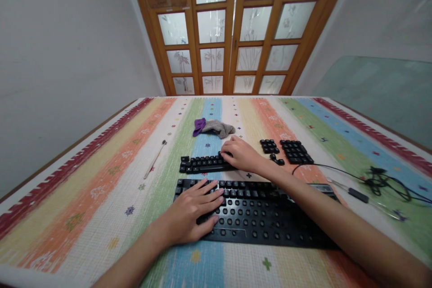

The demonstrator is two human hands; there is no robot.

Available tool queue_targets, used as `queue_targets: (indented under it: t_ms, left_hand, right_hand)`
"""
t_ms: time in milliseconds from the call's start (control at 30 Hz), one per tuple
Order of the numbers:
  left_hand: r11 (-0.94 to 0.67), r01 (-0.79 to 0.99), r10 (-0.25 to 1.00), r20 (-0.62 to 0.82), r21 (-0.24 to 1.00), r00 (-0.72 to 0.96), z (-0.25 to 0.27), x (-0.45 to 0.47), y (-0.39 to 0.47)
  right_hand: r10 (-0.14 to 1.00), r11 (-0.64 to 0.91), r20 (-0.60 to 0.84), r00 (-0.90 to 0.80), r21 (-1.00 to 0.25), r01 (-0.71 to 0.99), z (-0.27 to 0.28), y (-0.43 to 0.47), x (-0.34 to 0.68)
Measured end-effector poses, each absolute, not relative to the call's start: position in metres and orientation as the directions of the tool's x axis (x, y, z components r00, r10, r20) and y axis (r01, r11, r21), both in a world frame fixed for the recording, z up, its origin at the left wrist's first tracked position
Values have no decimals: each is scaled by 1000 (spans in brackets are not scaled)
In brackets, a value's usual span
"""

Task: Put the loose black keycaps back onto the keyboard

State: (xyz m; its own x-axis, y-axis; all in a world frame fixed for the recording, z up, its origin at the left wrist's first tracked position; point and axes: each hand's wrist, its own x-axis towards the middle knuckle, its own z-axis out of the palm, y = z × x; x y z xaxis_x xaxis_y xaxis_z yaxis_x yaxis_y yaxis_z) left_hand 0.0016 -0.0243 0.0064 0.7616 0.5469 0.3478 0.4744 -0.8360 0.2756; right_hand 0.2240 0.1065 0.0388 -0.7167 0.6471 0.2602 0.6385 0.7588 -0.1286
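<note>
A black keyboard lies in front of me, with keycaps on its upper rows and bare switch posts below. My left hand rests flat on its left part, fingers spread. Beyond it, loose black keycaps stand together in rows. At the right end of these rows, my right hand has its thumb and fingers pinched on a keycap, which they largely hide. My right forearm crosses over the keyboard's right side.
More loose keycaps sit in blocks to the right. A grey and purple cloth lies behind, a toothbrush to the left. At right are a coiled cable and a dark-handled tool. A striped cloth covers the table.
</note>
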Motion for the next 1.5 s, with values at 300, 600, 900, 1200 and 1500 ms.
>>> queue_targets:
  t_ms: [300,600,900,1200,1500]
  left_hand:
    - [-817,467,563,290,339,774,10,1,-25]
    - [-811,496,569,218,311,793,8,-1,-24]
    - [-787,554,616,302,270,728,12,6,-17]
    - [-780,601,617,380,175,689,15,34,13]
    - [-758,644,634,343,102,693,2,46,24]
  right_hand:
    - [709,705,208,-674,-181,685,33,127,216]
    - [733,676,180,-656,-308,670,29,140,212]
    - [704,708,306,-641,-376,598,52,116,227]
    - [679,718,307,-667,-469,515,66,56,269]
    - [639,701,228,-734,-567,434,52,-2,278]
